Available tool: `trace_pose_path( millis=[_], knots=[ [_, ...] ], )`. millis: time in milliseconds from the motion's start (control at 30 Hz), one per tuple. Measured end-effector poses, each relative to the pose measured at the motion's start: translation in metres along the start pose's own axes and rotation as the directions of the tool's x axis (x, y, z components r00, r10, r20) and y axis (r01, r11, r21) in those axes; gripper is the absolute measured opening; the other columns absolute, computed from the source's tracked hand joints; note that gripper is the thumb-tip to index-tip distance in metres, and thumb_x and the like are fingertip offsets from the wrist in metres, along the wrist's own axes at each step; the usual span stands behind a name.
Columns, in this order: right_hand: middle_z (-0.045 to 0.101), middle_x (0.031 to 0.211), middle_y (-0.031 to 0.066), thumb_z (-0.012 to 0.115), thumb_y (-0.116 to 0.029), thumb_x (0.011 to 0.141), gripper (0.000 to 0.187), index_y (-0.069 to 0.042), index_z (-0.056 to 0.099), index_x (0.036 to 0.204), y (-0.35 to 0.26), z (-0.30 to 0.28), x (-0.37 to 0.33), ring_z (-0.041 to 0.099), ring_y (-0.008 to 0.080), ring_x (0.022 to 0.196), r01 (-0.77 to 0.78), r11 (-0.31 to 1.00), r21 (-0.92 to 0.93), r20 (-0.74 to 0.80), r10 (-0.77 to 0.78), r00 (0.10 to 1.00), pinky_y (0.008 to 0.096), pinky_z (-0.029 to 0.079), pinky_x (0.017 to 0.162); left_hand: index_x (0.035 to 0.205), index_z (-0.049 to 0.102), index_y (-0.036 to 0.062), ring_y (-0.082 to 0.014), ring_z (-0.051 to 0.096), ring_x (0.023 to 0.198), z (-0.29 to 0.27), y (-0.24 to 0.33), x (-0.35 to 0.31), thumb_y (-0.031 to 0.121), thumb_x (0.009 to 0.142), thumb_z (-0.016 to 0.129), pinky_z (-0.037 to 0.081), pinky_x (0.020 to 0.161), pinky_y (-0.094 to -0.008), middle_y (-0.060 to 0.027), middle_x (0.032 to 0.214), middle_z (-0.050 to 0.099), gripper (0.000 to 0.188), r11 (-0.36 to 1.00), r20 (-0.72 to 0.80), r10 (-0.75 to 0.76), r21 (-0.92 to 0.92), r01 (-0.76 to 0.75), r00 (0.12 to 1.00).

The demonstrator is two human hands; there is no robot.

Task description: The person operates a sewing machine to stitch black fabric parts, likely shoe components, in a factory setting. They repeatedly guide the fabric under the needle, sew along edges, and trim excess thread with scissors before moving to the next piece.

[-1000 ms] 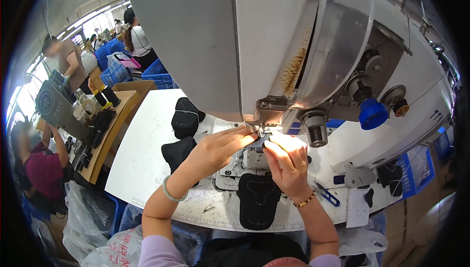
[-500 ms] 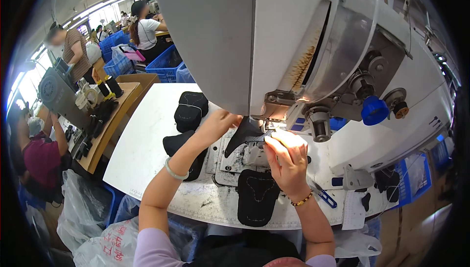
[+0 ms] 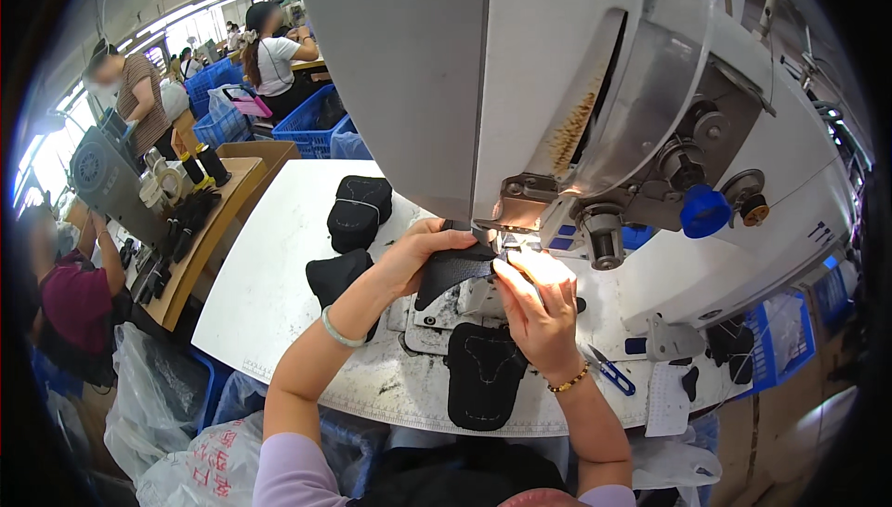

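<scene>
At the needle area of a large white sewing machine point(image 3: 395, 70), both hands hold one black fabric piece point(image 3: 446, 276). My left hand point(image 3: 413, 256) grips its left side, thumb on top and fingers out of sight beneath. My right hand point(image 3: 546, 312) pinches the right edge under the bright machine lamp, whose glare washes out some fingertips. The fabric's lower tip hangs over the machine's small arm. Nearer to me, a stack of black cut pieces with light stitched outlines point(image 3: 485, 379) lies on the white table point(image 3: 251, 293).
A tied black bundle point(image 3: 360, 214) and another black stack point(image 3: 338, 275) lie left of the machine. Blue-handled scissors point(image 3: 613, 373) rest by my right wrist. A blue basket point(image 3: 780, 344) stands at right, plastic bags point(image 3: 209, 456) at lower left. Co-workers sit at other tables.
My left hand has moved right and down onto the fabric, its thumb now over it. The fabric has turned and folded, showing a textured side. My right hand keeps its pinch.
</scene>
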State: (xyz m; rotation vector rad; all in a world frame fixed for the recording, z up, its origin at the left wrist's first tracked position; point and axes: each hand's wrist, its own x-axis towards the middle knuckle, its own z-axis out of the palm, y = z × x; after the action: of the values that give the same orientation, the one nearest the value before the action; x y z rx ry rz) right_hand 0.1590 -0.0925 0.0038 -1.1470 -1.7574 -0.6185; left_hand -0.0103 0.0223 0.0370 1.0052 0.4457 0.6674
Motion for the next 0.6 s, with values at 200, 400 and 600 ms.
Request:
trace_pose_path(
  millis=[200,400,600],
  knots=[
    [0.057,0.107,-0.0003,0.07,-0.012,0.076,0.035,-0.014,0.064,0.11,0.0,0.003,-0.004,0.054,0.0154,0.09,0.022,1.0,-0.016,-0.071,-0.024,0.997,0.0317,0.041,0.08,0.104,0.061,-0.0043,-0.0164,0.065,0.085,0.008,-0.004,-0.013,0.007,0.083,0.063,0.053,0.078,-0.0272,-0.0126,0.096,0.066,0.024,0.999,-0.055,-0.011,-0.043,0.008,0.998],
    [0.056,0.109,-0.0025,0.069,-0.012,0.072,0.037,-0.014,0.065,0.108,-0.007,-0.003,-0.002,0.054,0.0135,0.093,0.107,0.992,-0.07,0.003,-0.107,0.994,0.0295,0.04,0.08,0.101,0.062,-0.0058,-0.0148,0.063,0.085,0.015,-0.012,-0.029,0.008,0.081,0.064,0.051,0.081,-0.0274,-0.0117,0.095,0.065,0.024,0.998,-0.054,0.06,0.008,-0.06,0.997],
    [0.057,0.107,-0.0038,0.067,-0.01,0.072,0.034,-0.014,0.066,0.106,-0.009,-0.003,0.001,0.054,0.0112,0.092,0.092,0.995,-0.043,-0.004,-0.092,0.996,0.0286,0.039,0.078,0.103,0.059,-0.0051,-0.0143,0.063,0.083,0.018,-0.007,-0.03,0.009,0.082,0.064,0.053,0.076,-0.0266,-0.0104,0.095,0.064,0.026,0.999,-0.094,-0.025,-0.049,0.02,0.995]
  ],
)
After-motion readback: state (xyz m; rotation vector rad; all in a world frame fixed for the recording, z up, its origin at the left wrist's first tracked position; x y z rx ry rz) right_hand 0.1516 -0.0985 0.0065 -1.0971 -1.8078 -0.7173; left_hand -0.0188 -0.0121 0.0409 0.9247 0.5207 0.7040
